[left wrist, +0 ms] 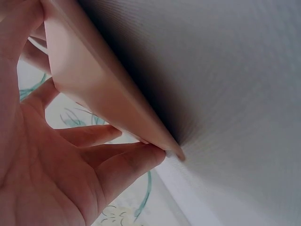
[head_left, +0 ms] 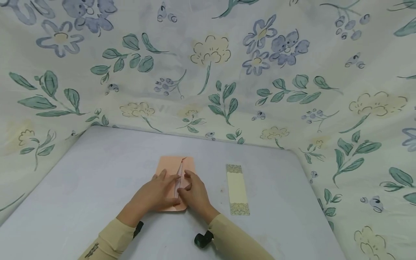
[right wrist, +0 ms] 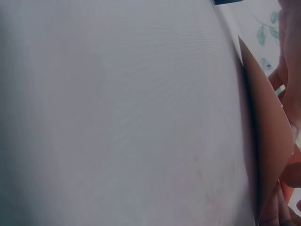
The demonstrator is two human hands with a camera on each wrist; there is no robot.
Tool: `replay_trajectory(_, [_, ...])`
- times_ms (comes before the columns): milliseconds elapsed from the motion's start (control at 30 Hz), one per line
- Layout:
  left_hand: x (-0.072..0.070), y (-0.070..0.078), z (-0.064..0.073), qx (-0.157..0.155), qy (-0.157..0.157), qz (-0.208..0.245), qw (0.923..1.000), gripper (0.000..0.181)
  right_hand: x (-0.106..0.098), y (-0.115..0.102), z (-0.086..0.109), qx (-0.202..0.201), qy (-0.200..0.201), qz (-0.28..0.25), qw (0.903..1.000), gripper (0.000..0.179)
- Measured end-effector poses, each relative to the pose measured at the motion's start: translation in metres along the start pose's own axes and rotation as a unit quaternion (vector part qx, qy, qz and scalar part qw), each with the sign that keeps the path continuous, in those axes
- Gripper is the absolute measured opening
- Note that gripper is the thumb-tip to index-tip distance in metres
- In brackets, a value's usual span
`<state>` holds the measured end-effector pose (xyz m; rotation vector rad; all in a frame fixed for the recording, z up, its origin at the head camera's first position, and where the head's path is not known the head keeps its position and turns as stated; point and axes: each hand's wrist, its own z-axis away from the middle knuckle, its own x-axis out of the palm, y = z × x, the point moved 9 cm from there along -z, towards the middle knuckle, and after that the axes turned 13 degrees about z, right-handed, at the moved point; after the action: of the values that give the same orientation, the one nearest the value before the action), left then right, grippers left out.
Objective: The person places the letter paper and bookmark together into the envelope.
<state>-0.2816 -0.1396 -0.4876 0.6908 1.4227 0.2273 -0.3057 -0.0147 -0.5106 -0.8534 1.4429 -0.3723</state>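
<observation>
place: tabletop workspace | floral backdrop (head_left: 182, 21), white table (head_left: 276, 187) | room type unclear

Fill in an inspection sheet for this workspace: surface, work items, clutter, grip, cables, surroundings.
Surface: pale tabletop, with faint brownish specks.
Work items: pink paper folder, its lengthwise opening parted.
Clutter: cream strip with patterned ends, untouched, right of the folder.
Grip: left hand rests on the folder, fingers spread; right hand at the opening, fingers bent, exact hold unclear.
Cables: nothing seen.
Surroundings: floral cloth behind and beside the tabletop.
</observation>
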Motion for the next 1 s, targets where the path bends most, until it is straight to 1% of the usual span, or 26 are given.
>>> replay_trajectory(100, [0.0, 0.0, 0.001, -0.003, -0.001, 0.003, 1.0, 0.078, -0.001, 0.004, 0.001, 0.009, -0.001, 0.001, 1.0, 0.064])
replay_trajectory(233, [0.0, -0.002, 0.001, -0.012, -0.005, 0.006, 0.9999, 0.079, -0.005, 0.009, 0.002, 0.013, 0.004, 0.0, 0.9999, 0.062])
replay_trajectory(400, [0.001, -0.004, 0.001, -0.016, -0.009, 0.008, 0.9998, 0.081, -0.013, 0.013, 0.004, 0.002, 0.022, 0.005, 0.9998, 0.059])
replay_trajectory(600, [0.003, -0.004, 0.001, -0.029, -0.015, 0.004, 0.9995, 0.082, -0.022, 0.019, 0.007, -0.002, 0.041, 0.014, 0.999, 0.055])
replay_trajectory(900, [0.002, -0.002, 0.0, -0.014, -0.012, 0.004, 0.9998, 0.083, -0.029, 0.031, 0.008, 0.022, 0.05, 0.016, 0.9984, 0.051])
replay_trajectory(1000, [0.003, -0.001, -0.001, -0.016, -0.012, 0.007, 0.9998, 0.083, -0.032, 0.033, 0.008, 0.023, 0.053, 0.012, 0.9983, 0.051])
